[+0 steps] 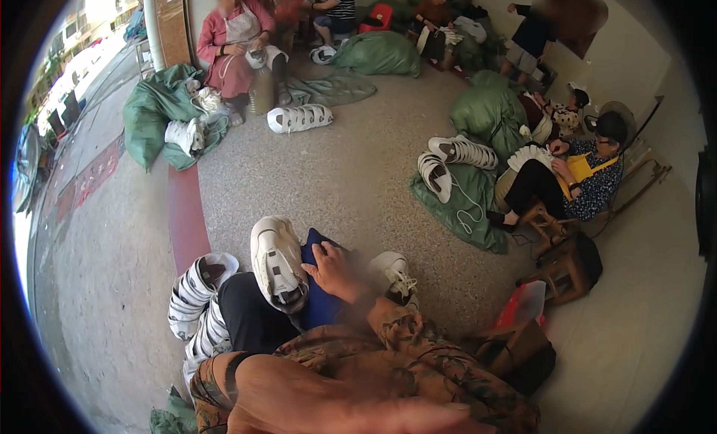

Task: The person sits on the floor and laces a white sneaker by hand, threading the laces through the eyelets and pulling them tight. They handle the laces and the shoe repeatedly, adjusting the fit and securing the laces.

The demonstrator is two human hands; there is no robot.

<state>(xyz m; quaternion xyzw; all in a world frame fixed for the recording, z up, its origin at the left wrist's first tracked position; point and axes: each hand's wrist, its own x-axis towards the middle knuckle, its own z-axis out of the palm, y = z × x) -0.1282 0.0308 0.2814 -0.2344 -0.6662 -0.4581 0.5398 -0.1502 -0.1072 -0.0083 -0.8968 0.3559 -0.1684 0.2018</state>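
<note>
White and chunky, a sneaker [278, 264] is lying sole-up across the person's lap, just left of centre in the lower half of the frame. The right hand [334, 270] is resting beside it, fingers spread over the blue cloth [320, 299] under the shoe, touching the shoe's right edge rather than gripping it. The left hand [328, 404] is filling the bottom edge, blurred and very close to the lens; whether it is clenched or loose I cannot tell.

Judging by how things lie, the work is partly along: a stack of white sneakers [196, 299] is piling up at lower left, just beside the knee, and one more white shoe [394, 273] is sitting on the floor to the right of the hand. A red bag [523, 303] is standing at lower right.

Farther off, other seated people are handling similar shoes, with a row of them [300, 118] in the upper middle and green sacks [160, 113] at upper left, suggesting plenty left.
</note>
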